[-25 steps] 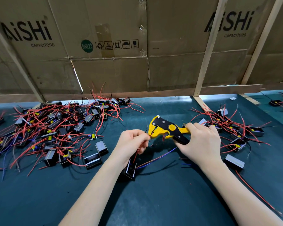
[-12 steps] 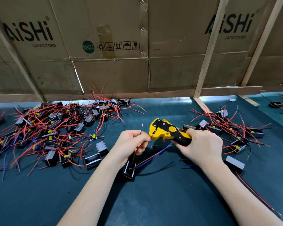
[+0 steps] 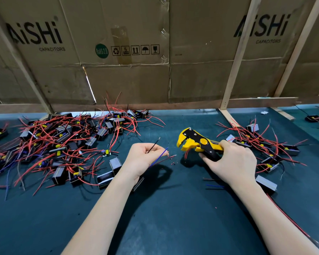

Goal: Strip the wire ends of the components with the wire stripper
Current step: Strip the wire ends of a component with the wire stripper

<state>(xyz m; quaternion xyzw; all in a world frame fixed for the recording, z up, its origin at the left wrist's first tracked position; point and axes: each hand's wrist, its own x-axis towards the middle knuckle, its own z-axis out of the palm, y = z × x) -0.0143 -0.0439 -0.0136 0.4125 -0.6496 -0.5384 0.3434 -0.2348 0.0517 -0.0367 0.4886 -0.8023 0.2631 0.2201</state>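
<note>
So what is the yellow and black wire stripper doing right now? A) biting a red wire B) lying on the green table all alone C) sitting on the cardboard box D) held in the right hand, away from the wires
D: the right hand grips the yellow and black wire stripper, its jaws apart from the thin wires that the left hand holds.
</note>
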